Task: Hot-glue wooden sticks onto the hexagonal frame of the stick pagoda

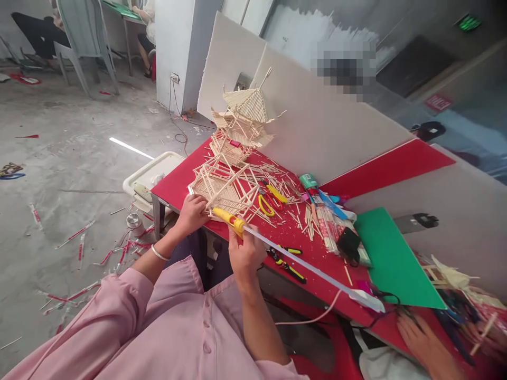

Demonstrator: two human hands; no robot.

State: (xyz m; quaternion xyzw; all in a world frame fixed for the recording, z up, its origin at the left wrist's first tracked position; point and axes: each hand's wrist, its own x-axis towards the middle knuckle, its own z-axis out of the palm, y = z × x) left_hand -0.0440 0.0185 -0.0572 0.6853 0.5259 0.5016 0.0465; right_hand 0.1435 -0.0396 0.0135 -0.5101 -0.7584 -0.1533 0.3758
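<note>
A frame of thin wooden sticks (225, 184) lies at the near left edge of the red table, with a slatted panel inside. My left hand (193, 212) is closed on its near left corner, fingertips curled at the sticks. In my right hand (246, 253) is a yellow glue gun (227, 217), its nozzle pointing left towards the frame, close to my left fingers. A long whitish glue stick (301, 262) runs from its rear to the lower right. Behind the frame stands a tiered pagoda model (247, 108) of the same sticks.
Loose sticks (277, 177), yellow-handled pliers (266, 205) and black-yellow cutters (291, 269) lie on the red table (336, 269). A green board (396, 258) and stick packs (327, 227) are at right. A co-worker's hand (423, 338) rests lower right. White partitions (309, 116) stand behind.
</note>
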